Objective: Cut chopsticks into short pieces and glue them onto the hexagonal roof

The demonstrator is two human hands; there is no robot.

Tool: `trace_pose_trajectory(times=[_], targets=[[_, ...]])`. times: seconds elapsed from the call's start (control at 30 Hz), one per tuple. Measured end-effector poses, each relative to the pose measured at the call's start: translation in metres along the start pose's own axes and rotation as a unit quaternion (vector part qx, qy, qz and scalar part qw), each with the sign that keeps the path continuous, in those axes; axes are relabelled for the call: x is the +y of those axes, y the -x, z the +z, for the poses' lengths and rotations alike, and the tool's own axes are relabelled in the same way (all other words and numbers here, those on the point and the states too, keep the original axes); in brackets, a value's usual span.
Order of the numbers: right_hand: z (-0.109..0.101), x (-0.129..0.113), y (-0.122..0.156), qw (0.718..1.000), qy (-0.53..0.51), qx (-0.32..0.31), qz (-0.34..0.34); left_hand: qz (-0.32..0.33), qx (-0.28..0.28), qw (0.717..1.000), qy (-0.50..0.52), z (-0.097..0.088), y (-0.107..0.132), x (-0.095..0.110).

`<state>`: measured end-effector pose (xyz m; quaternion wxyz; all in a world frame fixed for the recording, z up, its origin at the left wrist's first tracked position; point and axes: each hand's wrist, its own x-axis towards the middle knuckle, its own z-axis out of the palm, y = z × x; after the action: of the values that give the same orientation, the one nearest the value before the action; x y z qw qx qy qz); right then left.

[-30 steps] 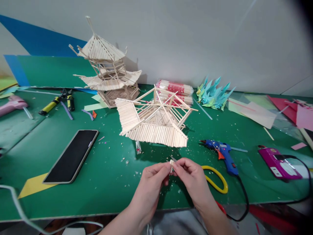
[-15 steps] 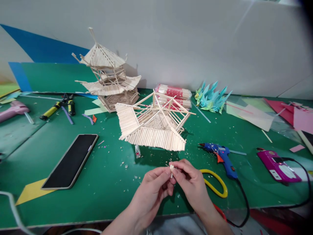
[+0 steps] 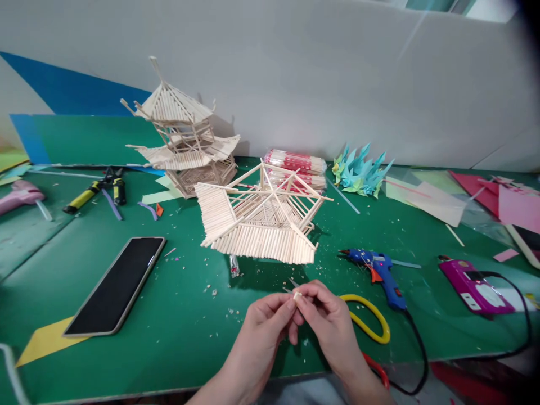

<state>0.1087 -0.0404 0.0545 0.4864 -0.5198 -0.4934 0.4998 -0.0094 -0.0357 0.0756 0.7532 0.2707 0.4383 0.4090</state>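
Close to the table's front edge, my left hand (image 3: 268, 323) and my right hand (image 3: 327, 315) meet, fingertips pinched together on a short pale wooden stick piece (image 3: 297, 296). Most of the piece is hidden by my fingers. Beneath my right hand lies a cutting tool with a yellow handle loop (image 3: 383, 329) and a red one (image 3: 375, 368); its metal tips (image 3: 291, 286) poke out beyond my fingers. Just past my hands stands a half-roofed model pavilion (image 3: 261, 242) of wooden sticks, its front and left roof panels covered, the other panels bare frame.
A finished stick pagoda (image 3: 185, 149) stands behind, beside wrapped stick bundles (image 3: 295, 163) and a blue paper-folded piece (image 3: 363, 171). On the right lie a blue glue gun (image 3: 379, 270) and a purple power box (image 3: 476, 287), both with cords. A phone (image 3: 118, 284) and pliers (image 3: 101, 188) are left.
The camera view has tilted up and shifted slightly. My fingers have turned the small stick piece a little, and the metal tips beyond them now show more clearly.
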Motion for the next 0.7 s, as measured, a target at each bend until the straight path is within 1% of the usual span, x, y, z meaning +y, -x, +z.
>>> trace_pose_trajectory(times=[0.07,0.1,0.13,0.2,0.27,0.3,0.33,0.4,0.47,0.53,0.57,0.6,0.63,0.7], targets=[[-0.014,0.003,0.004,0.999,0.049,0.020,0.001,0.011,0.012,1.000,-0.023,-0.001,-0.001,-0.001],[-0.025,0.006,0.008,0.995,0.098,0.034,-0.001,0.014,0.021,0.999,-0.034,-0.002,-0.001,-0.001],[-0.038,0.010,0.012,0.984,0.169,0.053,-0.006,0.013,0.030,0.998,-0.044,-0.003,-0.002,-0.001],[-0.065,0.019,0.021,0.947,0.315,0.056,-0.030,0.010,0.039,0.998,-0.058,-0.006,-0.003,-0.001],[-0.089,0.029,0.030,0.899,0.432,0.039,-0.056,0.011,0.038,0.997,-0.063,-0.008,-0.003,-0.002],[-0.098,0.033,0.032,0.876,0.476,0.028,-0.077,0.013,0.038,0.997,-0.066,-0.009,-0.003,-0.002],[-0.103,0.037,0.034,0.853,0.512,0.013,-0.101,0.016,0.042,0.997,-0.069,-0.010,-0.003,-0.002],[-0.108,0.040,0.033,0.813,0.563,-0.016,-0.146,0.021,0.054,0.996,-0.074,-0.011,-0.002,-0.002],[-0.108,0.041,0.030,0.787,0.588,-0.032,-0.182,0.027,0.062,0.995,-0.079,-0.012,0.001,-0.001],[-0.107,0.039,0.027,0.779,0.591,-0.029,-0.209,0.036,0.068,0.994,-0.078,-0.013,0.003,0.000],[-0.108,0.037,0.026,0.780,0.585,-0.021,-0.221,0.043,0.073,0.993,-0.076,-0.014,0.004,0.001],[-0.109,0.035,0.026,0.788,0.573,-0.012,-0.225,0.052,0.079,0.993,-0.074,-0.015,0.005,0.001],[-0.111,0.033,0.027,0.803,0.555,-0.007,-0.218,0.059,0.083,0.992,-0.070,-0.016,0.006,0.002],[-0.113,0.026,0.029,0.852,0.495,-0.014,-0.168,0.067,0.087,0.992,-0.066,-0.017,0.008,0.004]])
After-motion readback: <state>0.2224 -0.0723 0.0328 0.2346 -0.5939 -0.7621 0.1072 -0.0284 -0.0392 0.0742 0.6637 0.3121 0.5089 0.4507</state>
